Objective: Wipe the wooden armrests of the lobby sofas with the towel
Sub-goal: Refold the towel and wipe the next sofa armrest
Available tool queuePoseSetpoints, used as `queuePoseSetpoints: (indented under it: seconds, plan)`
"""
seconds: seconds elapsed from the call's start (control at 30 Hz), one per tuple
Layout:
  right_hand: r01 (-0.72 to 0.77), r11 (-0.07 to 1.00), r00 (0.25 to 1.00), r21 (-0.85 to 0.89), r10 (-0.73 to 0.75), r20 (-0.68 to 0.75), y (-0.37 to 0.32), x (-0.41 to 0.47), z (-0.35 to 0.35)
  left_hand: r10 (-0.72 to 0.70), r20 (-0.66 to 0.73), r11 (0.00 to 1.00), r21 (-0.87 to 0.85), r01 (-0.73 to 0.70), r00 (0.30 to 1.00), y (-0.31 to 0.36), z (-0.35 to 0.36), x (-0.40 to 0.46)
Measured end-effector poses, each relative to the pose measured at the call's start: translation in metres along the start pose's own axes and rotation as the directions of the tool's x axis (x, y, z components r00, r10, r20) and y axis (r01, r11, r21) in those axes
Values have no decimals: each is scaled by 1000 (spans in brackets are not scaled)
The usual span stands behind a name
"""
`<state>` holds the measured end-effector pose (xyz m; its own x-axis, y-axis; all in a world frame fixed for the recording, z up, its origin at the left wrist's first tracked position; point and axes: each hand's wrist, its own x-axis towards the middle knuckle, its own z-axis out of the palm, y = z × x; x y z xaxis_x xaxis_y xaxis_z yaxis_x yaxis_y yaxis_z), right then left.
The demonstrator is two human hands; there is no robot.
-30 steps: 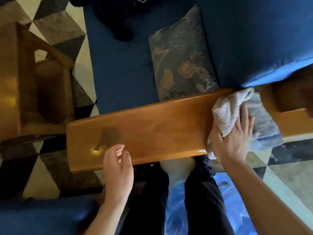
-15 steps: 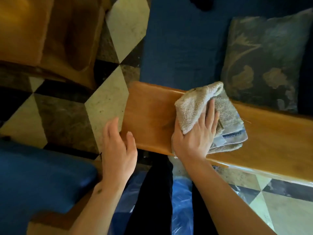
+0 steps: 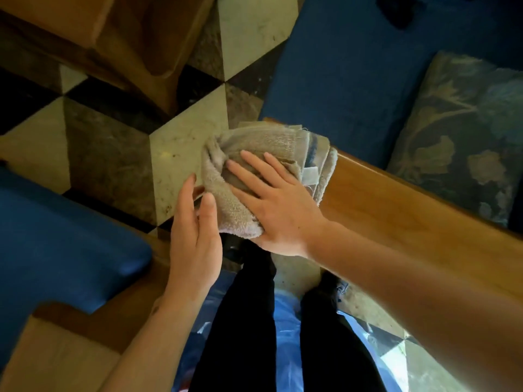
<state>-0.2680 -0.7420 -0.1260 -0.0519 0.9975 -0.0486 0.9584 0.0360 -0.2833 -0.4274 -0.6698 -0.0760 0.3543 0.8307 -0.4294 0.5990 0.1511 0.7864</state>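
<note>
- Towel [image 3: 263, 154]: folded, draped over the near end of the wooden armrest [image 3: 410, 210].
- My right hand [image 3: 280, 205]: fingers spread flat, pressing the towel.
- My left hand [image 3: 195, 230]: fingers straight, touching the towel's edge.
- Risk: the towel overhangs the end; I judge it may slip off.
- Writing: small tag, unreadable.
</note>
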Motion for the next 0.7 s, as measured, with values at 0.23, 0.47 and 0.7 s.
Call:
queuePoseSetpoints:
  seconds: [0.23,0.47,0.7]
  plan:
    - [378,923,919,73,-384,89,43,-40,-17,429,154,688,583,-432,890,-1,32,-26]
    - [342,936,934,82,-348,78,80,-117,-24,335,307,592,667,-452,891,11,95,-72]
    - [184,976,982,119,-187,17,105,-215,-24,330,408,496,693,-524,852,32,174,-119]
